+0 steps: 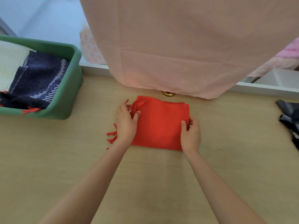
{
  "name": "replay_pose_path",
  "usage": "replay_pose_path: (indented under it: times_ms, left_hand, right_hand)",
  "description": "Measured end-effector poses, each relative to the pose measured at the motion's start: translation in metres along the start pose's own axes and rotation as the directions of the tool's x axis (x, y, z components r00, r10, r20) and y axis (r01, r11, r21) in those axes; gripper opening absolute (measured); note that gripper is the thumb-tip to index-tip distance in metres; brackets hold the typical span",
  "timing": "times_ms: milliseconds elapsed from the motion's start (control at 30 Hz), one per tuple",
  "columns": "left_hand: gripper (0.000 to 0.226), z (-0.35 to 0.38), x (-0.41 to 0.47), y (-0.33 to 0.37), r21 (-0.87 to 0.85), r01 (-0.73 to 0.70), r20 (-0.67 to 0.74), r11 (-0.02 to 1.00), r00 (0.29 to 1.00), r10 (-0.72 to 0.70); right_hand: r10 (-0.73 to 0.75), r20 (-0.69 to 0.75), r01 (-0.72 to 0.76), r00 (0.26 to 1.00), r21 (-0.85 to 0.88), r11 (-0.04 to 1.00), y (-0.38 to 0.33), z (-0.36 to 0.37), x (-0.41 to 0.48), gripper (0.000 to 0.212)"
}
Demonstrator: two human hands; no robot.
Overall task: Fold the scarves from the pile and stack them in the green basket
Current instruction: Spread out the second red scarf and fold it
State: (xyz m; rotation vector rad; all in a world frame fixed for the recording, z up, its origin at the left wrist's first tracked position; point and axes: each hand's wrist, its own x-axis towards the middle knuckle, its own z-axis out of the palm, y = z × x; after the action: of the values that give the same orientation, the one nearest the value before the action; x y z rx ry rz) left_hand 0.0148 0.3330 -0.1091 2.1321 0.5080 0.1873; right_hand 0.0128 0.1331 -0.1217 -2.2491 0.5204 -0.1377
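While the scarf (160,125) lies folded flat on the table (226,143), its long axis runs left to right between both hands; the basket (69,88) stands well off to the left, nearer the left hand (125,125); left fingers loosely spread, resting on the fringed edge; right hand (191,135) pinches the right edge, thumb on top.
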Motion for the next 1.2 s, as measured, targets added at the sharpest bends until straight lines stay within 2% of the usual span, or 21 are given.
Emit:
replay_pose_path:
  times_ms: [67,100,200,267,333,467,533,633,733,800,933,1067,1133,1200]
  left_hand:
    - [0.064,0.004,-0.005,-0.01,0.169,0.016,0.059,0.986,0.998,-0.026]
    - [0.067,0.005,-0.008,-0.014,0.197,0.029,0.095,0.98,0.994,-0.049]
    - [0.066,0.003,-0.014,-0.017,0.07,0.193,0.151,0.979,0.968,-0.201]
    - [0.055,0.001,-0.014,-0.013,0.039,0.305,0.198,0.952,0.931,-0.306]
    - [0.041,-0.003,-0.016,-0.012,0.097,0.302,0.224,0.948,0.922,-0.317]
    - [0.016,-0.018,-0.036,-0.02,-0.009,0.31,0.242,0.951,0.923,-0.298]
    - [0.019,-0.026,-0.052,-0.028,-0.068,0.338,0.243,0.939,0.918,-0.313]
    - [0.031,-0.045,-0.076,-0.03,-0.199,0.464,0.212,0.863,0.88,-0.425]
    - [0.029,-0.079,-0.088,-0.021,-0.38,0.468,0.153,0.798,0.883,-0.445]
    - [0.028,-0.114,-0.088,-0.011,-0.487,0.419,0.091,0.766,0.897,-0.433]
    - [0.034,-0.192,-0.072,0.003,-0.638,0.286,-0.063,0.715,0.906,-0.418]
    - [0.058,-0.249,-0.033,0.0,-0.643,0.134,-0.252,0.754,0.893,-0.374]
    - [0.072,-0.263,-0.009,-0.004,-0.591,0.082,-0.337,0.803,0.879,-0.338]
    - [0.078,-0.27,0.013,-0.008,-0.553,0.065,-0.379,0.831,0.868,-0.32]
  right_hand:
    - [0.063,0.069,-0.059,0.996,-0.065,0.996,0.007,0.004,0.001,0.046]
    - [0.086,0.1,-0.078,0.991,-0.085,0.993,0.009,0.004,0.002,0.052]
    - [0.159,0.161,-0.149,0.974,-0.074,0.986,0.011,0.004,0.004,0.051]
    - [0.212,0.224,-0.204,0.951,-0.056,0.977,0.011,0.003,0.004,0.043]
    - [0.215,0.267,-0.21,0.94,-0.046,0.977,0.011,0.003,0.003,0.036]
    - [0.207,0.323,-0.219,0.924,0.0,0.976,0.009,-0.006,-0.013,0.036]
    - [0.193,0.365,-0.202,0.911,-0.012,0.979,0.004,-0.009,-0.027,0.039]
    - [0.148,0.418,-0.173,0.896,0.024,0.985,-0.009,-0.008,-0.051,0.044]
    - [0.034,0.429,-0.071,0.903,0.072,0.995,-0.039,-0.007,-0.065,0.042]
    - [-0.083,0.433,0.029,0.898,0.129,0.991,-0.08,-0.007,-0.069,0.037]
    - [-0.371,0.439,0.273,0.818,0.27,0.923,-0.19,0.011,-0.065,0.029]
    - [-0.575,0.443,0.525,0.688,0.243,0.816,-0.302,0.06,-0.053,0.026]
    - [-0.603,0.491,0.599,0.629,0.189,0.778,-0.346,0.1,-0.044,0.029]
    - [-0.588,0.551,0.608,0.592,0.174,0.775,-0.374,0.142,-0.036,0.036]
